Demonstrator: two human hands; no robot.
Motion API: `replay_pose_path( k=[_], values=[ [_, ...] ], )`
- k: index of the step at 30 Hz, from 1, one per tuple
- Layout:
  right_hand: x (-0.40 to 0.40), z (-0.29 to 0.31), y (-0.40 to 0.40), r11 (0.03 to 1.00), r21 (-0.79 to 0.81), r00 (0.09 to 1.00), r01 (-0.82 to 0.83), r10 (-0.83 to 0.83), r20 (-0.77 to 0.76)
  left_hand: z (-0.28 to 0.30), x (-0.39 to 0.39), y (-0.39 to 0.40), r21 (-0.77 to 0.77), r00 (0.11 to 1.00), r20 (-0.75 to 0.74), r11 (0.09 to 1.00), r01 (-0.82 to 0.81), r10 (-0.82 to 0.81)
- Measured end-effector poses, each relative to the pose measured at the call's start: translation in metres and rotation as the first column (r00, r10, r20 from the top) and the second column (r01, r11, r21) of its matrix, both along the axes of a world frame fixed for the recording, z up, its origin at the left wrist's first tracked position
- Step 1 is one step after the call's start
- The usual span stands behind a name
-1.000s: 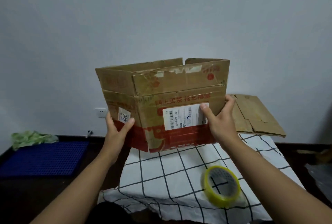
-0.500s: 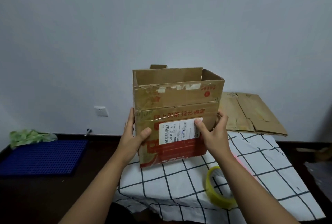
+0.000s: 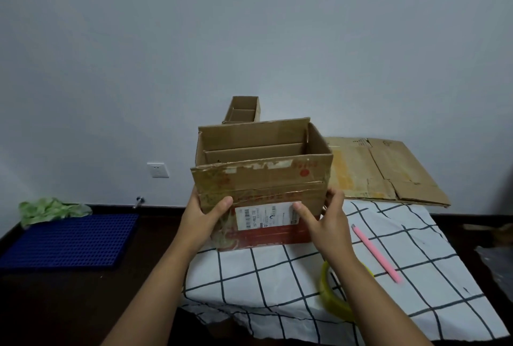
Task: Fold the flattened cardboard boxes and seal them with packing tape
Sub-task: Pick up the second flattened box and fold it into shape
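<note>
The cardboard box stood upright on the checked cloth, top flaps raised and mouth open, a white shipping label on its near face. The left hand gripped the box's left corner, thumb across the front; the right hand clasped the right corner, thumb on the label. Just right of the box, behind it, one flattened cardboard sheet lay waiting; behind the box stood a second, smaller opened carton. Near the box's right front lay one roll of yellowish tape, partly hidden by the right forearm, and one pink pen-like tool beyond it. I judged the worn flaps might spring back or tear at the creases if pressed unevenly, and the soft cloth could let the box tip. I counted two opened boxes, one flat sheet, one roll.
</note>
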State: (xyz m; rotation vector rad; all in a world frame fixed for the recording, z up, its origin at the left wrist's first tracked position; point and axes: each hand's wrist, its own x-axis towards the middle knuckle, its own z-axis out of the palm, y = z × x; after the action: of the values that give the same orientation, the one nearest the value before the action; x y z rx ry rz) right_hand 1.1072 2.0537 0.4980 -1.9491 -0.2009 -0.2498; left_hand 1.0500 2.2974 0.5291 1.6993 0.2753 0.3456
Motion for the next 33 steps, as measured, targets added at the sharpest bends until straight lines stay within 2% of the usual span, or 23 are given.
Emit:
replay_pose_path(
  k=[4, 7, 11, 16, 24, 30, 33],
  values=[
    [0.009, 0.034, -0.009, 0.998, 0.024, 0.997, -0.065, 0.063, 0.050, 0.020, -0.003, 0.008, 0.021, 0.993, 0.101, 0.998, -0.066, 0.063],
    [0.023, 0.070, -0.013, 0.989, 0.095, 0.990, -0.112, 0.104, 0.091, 0.042, 0.000, 0.006, 0.107, 0.980, 0.168, 0.986, -0.126, 0.107],
    [0.039, 0.097, -0.008, 0.985, 0.084, 0.987, -0.152, 0.147, 0.057, 0.049, 0.010, 0.003, 0.194, 0.982, 0.166, 0.973, -0.127, 0.095],
    [0.042, 0.097, 0.000, 0.986, 0.095, 0.990, -0.138, 0.134, 0.047, 0.041, 0.013, 0.002, 0.201, 0.986, 0.131, 0.971, -0.130, 0.104],
    [0.027, 0.105, -0.005, 0.987, 0.125, 0.985, -0.105, 0.086, 0.148, 0.058, 0.014, -0.012, 0.154, 0.971, 0.237, 0.985, -0.076, 0.038],
    [0.017, 0.081, -0.014, 0.990, 0.111, 0.993, -0.090, 0.080, 0.092, 0.044, 0.024, -0.010, 0.180, 0.982, 0.176, 0.983, 0.032, -0.064],
    [0.017, 0.070, -0.014, 0.990, 0.102, 0.994, -0.096, 0.089, 0.068, 0.036, 0.028, -0.007, 0.187, 0.988, 0.147, 0.982, 0.015, -0.043]
  ],
)
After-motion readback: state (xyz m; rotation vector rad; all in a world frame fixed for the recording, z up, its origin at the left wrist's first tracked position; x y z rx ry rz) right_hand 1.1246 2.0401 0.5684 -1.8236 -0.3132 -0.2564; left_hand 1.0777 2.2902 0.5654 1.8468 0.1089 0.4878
